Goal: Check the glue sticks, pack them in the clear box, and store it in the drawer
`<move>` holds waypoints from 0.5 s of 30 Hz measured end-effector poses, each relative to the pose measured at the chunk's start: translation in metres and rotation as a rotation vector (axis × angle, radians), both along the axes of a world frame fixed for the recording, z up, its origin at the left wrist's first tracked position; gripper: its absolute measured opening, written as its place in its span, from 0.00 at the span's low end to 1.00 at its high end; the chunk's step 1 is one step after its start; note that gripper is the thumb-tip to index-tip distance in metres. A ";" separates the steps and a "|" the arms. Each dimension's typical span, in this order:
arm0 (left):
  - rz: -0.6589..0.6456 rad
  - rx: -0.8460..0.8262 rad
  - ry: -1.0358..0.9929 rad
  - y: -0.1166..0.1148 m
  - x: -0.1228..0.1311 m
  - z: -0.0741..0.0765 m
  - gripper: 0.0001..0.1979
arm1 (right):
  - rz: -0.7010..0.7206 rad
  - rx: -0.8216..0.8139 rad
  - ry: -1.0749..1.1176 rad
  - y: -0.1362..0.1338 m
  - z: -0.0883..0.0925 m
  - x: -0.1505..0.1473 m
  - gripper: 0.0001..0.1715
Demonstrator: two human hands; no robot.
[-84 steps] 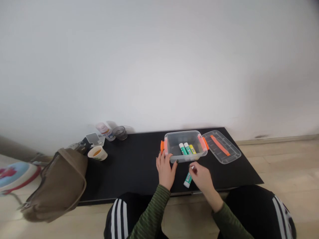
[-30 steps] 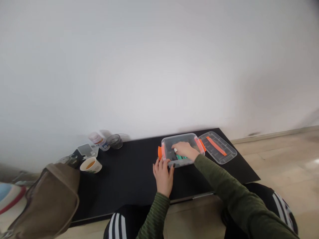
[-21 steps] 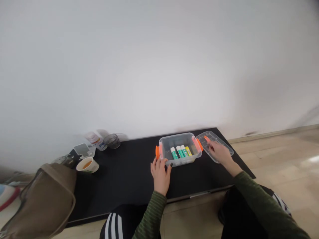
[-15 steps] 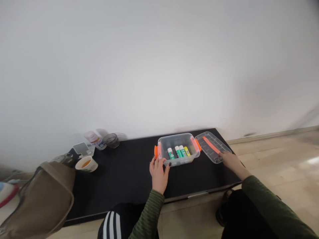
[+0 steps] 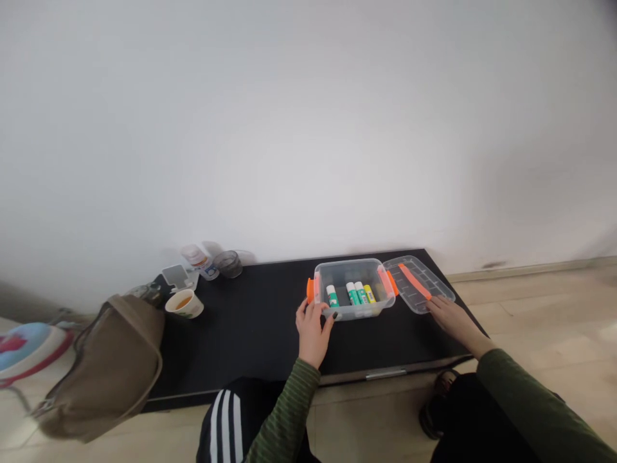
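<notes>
A clear plastic box (image 5: 355, 315) with orange side latches stands on the black table. Inside it lie several glue sticks: one green-and-white glue stick (image 5: 333, 296) by itself, and others beside a yellow one (image 5: 369, 294). My left hand (image 5: 313, 331) is curled round the box's near left corner, thumb at the front wall and fingers by the left latch. Right of the box lies its clear lid (image 5: 424, 273) with an orange handle (image 5: 414, 281). My right hand (image 5: 453, 319) rests on the lid's near right edge, fingers stretched out by the handle's end; their undersides are hidden.
On the black table's (image 5: 260, 321) left side stand a paper cup (image 5: 187, 305) of orange-brown liquid, a white bottle (image 5: 200, 260), a dark glass bowl (image 5: 228, 263) and a grey-white flat item (image 5: 178, 278). A brown bag (image 5: 113, 366) sits at the left end. The wall rises behind.
The view has turned slightly left, so things appear farther right. My right hand looks flatter on the lid's edge. The left hand stays at the box; box and lid look unmoved.
</notes>
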State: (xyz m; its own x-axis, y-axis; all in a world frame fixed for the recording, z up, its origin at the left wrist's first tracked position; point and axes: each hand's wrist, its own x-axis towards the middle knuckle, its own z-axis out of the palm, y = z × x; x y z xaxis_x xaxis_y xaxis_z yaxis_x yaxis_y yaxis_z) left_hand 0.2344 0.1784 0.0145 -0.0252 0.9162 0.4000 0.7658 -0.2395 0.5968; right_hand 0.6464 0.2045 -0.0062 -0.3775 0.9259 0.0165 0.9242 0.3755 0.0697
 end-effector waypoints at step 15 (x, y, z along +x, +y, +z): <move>0.021 0.023 -0.067 0.000 -0.002 0.003 0.12 | -0.399 0.673 0.832 0.006 0.072 -0.018 0.18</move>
